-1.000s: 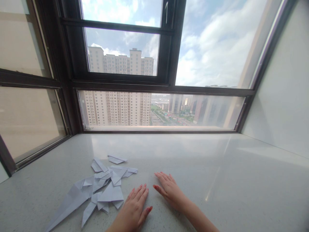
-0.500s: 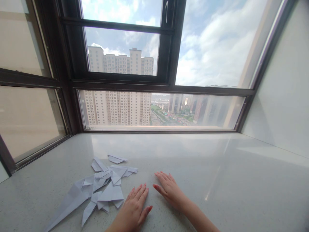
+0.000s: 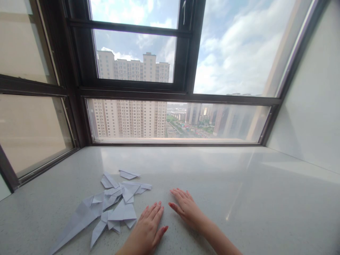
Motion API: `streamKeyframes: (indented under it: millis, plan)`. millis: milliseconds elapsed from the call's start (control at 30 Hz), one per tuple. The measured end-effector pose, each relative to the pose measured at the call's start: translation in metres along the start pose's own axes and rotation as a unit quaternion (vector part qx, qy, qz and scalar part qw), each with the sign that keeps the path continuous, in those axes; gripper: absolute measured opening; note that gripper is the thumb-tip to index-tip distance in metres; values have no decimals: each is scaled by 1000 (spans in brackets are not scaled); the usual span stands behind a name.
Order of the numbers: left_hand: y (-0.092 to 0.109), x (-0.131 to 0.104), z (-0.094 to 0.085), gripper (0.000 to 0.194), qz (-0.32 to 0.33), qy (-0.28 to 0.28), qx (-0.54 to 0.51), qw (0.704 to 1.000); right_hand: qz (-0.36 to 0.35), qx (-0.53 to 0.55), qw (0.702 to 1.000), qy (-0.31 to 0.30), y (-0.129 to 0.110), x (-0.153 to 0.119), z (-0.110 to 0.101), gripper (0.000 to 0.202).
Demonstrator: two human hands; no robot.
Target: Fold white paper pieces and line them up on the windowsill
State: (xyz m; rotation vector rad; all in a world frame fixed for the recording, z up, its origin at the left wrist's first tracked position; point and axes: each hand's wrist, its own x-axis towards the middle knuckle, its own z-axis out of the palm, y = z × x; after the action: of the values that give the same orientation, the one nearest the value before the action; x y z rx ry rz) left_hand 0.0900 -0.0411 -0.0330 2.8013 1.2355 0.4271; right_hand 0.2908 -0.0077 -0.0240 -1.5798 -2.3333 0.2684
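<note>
My left hand (image 3: 150, 226) lies palm down on the pale speckled sill (image 3: 239, 184), its fingers stretched forward and its thumb out to the right. It holds nothing and is just right of a loose heap of folded white paper pieces (image 3: 122, 211). To the right and a little farther forward, my right hand (image 3: 185, 208) rests flat on the sill, fingers pointing up and left, with nothing in it. The two hands are apart. One folded paper strip (image 3: 129, 174) lies separately behind the heap, and a long pointed paper piece (image 3: 79, 216) stretches toward the lower left.
Dark window frames (image 3: 175, 145) edge the back of the sill and continue along the left side (image 3: 47, 163). A white wall (image 3: 310, 106) bounds the right. Tall buildings and a cloudy sky show through the glass.
</note>
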Motion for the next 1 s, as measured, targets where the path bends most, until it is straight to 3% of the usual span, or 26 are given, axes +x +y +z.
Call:
streamKeyframes:
  millis: [1000]
  plan:
    - [-2, 0, 3, 47, 11, 21, 29, 999, 5, -5, 1000, -5, -1, 0, -2, 58]
